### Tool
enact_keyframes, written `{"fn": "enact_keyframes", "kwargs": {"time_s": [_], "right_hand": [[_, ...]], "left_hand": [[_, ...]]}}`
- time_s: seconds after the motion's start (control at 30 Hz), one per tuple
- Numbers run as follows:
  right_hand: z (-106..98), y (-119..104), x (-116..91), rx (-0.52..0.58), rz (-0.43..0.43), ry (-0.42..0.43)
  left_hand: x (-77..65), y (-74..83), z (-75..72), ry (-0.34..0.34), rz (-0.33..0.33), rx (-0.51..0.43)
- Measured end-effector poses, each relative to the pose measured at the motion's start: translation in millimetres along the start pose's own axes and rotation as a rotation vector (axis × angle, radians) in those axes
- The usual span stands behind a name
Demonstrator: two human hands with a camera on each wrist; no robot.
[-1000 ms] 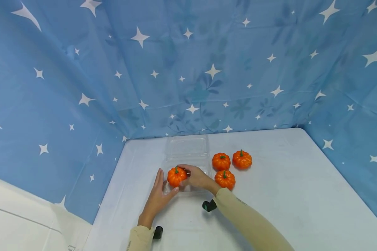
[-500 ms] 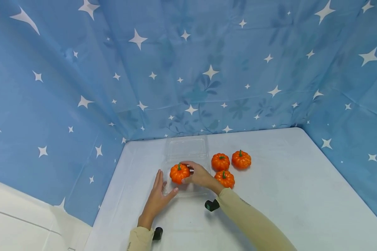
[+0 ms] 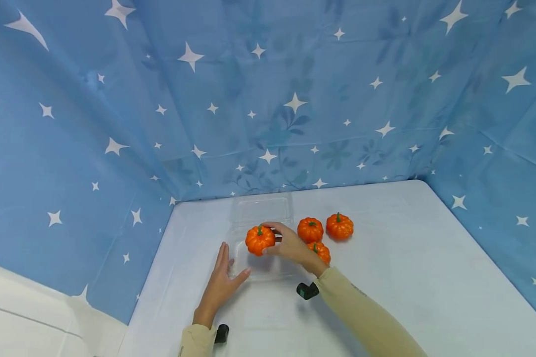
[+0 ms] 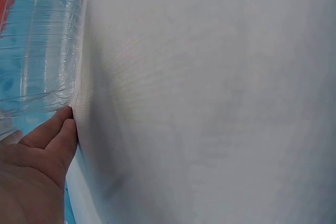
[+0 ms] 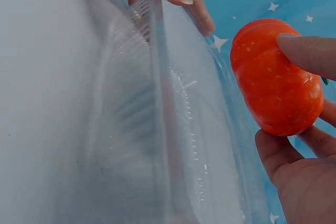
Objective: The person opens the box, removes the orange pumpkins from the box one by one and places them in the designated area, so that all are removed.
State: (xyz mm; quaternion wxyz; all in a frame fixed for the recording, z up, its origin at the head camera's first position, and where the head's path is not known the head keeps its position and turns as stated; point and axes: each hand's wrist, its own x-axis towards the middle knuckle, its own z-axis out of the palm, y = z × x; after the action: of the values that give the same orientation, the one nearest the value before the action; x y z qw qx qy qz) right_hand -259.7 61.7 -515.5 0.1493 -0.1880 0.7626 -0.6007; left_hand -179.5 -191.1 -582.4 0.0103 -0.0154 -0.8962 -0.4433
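Note:
An orange toy pumpkin (image 3: 260,241) with a green stem is gripped between the thumb and fingers of my right hand (image 3: 292,249). It hangs above the base of a clear plastic clamshell box (image 3: 268,270), and the right wrist view shows the pumpkin (image 5: 273,85) raised beside the box wall (image 5: 136,145). My left hand (image 3: 220,285) is at the box's near left corner with fingers extended and thumb spread along the front. In the left wrist view, its fingertips (image 4: 64,116) are right at the rim of the box (image 4: 47,45).
Right of the box sit three more orange pumpkins: one at the back left (image 3: 310,230), another at the back right (image 3: 339,227), and a front one (image 3: 321,253) partly behind my right wrist. The box's hinged lid (image 3: 261,209) lies open toward the starry blue curtain (image 3: 268,99).
My right hand has lifted the pumpkin up and to the right from low in the box, away from my left hand. The left hand has stayed nearly still.

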Motion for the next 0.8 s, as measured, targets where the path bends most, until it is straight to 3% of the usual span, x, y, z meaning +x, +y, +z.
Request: {"fn": "enact_keyframes", "kwargs": {"time_s": [0.2, 0.8], "right_hand": [[-16, -6, -8, -0.041, -0.065, 0.024], [-82, -15, -47, -0.120, -0.022, 0.092]], "left_hand": [[-1.1, 0.8, -0.7, -0.002, -0.013, 0.000], [-3.8, -2.6, -0.4, 0.014, 0.049, -0.017]]}}
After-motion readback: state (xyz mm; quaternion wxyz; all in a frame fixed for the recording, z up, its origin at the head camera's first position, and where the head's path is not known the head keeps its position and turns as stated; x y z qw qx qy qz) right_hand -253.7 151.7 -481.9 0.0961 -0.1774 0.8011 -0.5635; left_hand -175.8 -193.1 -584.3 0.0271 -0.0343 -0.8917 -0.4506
